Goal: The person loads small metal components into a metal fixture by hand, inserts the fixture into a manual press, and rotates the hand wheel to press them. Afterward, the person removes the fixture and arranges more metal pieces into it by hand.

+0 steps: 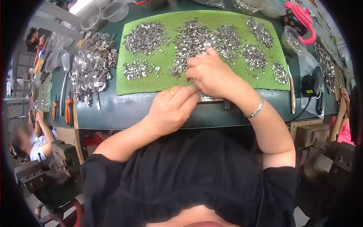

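Note:
A green textured mat bears several heaps of small silvery metal pieces. At the mat's near edge lies a narrow metal strip with a row of small pieces or notches, partly covered by my hands. My left hand, with a gold ring, is closed, its fingertips at the strip's left end. Just above it, my right hand has its fingers curled and its thumb pointing down beside the left fingertips. What either hand pinches is hidden. A small dark block touches the strip's right part.
A large pile of metal strips lies left of the mat, near orange-handled pliers. Plastic tubs, a black-and-pink pot and a black power adapter surround the mat. Other people sit left and right.

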The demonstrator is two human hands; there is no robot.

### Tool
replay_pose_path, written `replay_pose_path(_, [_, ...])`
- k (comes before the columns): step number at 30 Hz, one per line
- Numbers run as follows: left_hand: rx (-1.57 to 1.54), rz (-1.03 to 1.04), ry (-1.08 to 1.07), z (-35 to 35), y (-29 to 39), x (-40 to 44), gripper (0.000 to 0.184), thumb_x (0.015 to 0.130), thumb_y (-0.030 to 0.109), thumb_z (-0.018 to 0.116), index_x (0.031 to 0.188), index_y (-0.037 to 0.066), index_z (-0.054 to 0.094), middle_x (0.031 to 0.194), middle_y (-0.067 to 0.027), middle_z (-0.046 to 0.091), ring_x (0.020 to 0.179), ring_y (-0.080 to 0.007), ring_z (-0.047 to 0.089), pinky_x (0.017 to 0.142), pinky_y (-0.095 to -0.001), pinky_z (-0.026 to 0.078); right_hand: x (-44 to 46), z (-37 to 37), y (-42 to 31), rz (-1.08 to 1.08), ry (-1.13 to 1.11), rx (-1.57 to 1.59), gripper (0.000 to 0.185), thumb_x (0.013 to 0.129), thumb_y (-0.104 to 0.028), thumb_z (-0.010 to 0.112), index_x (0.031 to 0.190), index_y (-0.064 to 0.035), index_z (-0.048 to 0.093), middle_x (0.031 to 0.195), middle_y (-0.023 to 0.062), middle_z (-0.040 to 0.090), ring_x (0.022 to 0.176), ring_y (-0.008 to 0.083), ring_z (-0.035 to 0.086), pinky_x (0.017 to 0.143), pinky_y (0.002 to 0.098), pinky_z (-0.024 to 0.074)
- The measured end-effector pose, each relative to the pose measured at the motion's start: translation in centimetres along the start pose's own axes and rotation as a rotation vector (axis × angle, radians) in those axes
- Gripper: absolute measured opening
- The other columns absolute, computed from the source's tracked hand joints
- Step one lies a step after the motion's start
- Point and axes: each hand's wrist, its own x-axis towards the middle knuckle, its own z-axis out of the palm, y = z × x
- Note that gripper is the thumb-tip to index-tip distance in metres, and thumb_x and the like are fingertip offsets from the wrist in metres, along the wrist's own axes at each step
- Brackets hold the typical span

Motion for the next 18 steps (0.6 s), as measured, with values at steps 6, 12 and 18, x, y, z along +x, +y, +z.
replay_pose_path(6, [-0.081,-0.031,0.101,0.7,0.0,-0.6,0.023,0.075,0.003,0.076,0.096,0.002,0.068,0.097,-0.0082,0.068,0.080,-0.0239,0.067,0.067,-0.0345,0.054,0.1,-0.3,-0.2,-0.016,-0.024,-0.027,0.008,0.077,-0.008,0.066,0.079,-0.0109,0.074,0.084,0.0043,0.066,0.092,0.0230,0.064,0.090,0.0415,0.0370])
replay_pose_path(12, [-0.262,-0.191,0.065,0.8,0.0,-0.7,0.018,0.078,0.003,0.073,0.095,0.003,0.071,0.099,-0.0073,0.069,0.082,-0.0260,0.067,0.069,-0.0371,0.053,0.1,-0.3,-0.1,0.034,-0.026,0.108,0.007,0.076,-0.008,0.066,0.073,-0.0094,0.072,0.082,0.0060,0.066,0.090,0.0253,0.065,0.088,0.0430,0.0377])
replay_pose_path(18, [-0.487,-0.390,0.043,-0.4,0.0,0.1,0.012,0.079,0.001,0.074,0.091,0.001,0.072,0.093,-0.0106,0.071,0.082,-0.0283,0.069,0.072,-0.0368,0.055,-0.4,0.2,-0.2,0.121,0.056,0.115,0.007,0.076,-0.012,0.071,0.070,-0.0082,0.070,0.080,0.0074,0.068,0.087,0.0264,0.065,0.085,0.0433,0.0379])
